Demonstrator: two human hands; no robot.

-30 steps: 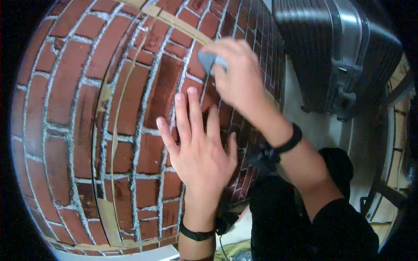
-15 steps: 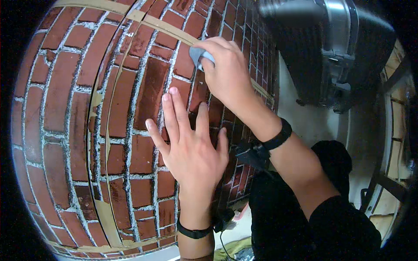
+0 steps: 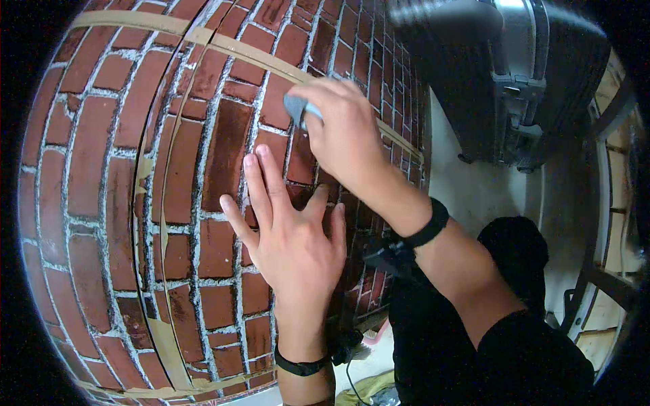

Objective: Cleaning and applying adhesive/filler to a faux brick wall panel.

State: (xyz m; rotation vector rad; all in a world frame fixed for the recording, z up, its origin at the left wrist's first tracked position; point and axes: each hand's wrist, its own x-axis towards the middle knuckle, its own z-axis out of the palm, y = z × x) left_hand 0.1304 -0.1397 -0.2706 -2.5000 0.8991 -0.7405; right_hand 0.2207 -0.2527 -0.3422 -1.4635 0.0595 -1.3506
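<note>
A brick-patterned surface (image 3: 179, 162) with white joint lines fills the left and middle of the view. My left hand (image 3: 298, 247) lies on it with the fingers stretched out and spread, holding nothing. Farther up and to the right, my right hand (image 3: 344, 128) is closed around a small grey and light-blue scraper-like tool (image 3: 295, 109). The tool's grey end rests at the surface, just below a band of tan tape (image 3: 261, 57); its far side is hidden by my fingers. Another tan strip and a dark seam run down the surface left of my hands.
A dark ribbed suitcase (image 3: 457, 88) stands on the pale floor (image 3: 467, 189) at the upper right. Beside the right rim is a frame with wooden slats (image 3: 617, 203). A pink-handled brush (image 3: 371, 335) and a yellow-green crumpled bag (image 3: 365, 392) lie low in the middle.
My right hand and the tool have shifted slightly down and left along the tape. My left hand stays spread on the surface, and the view has tilted a little.
</note>
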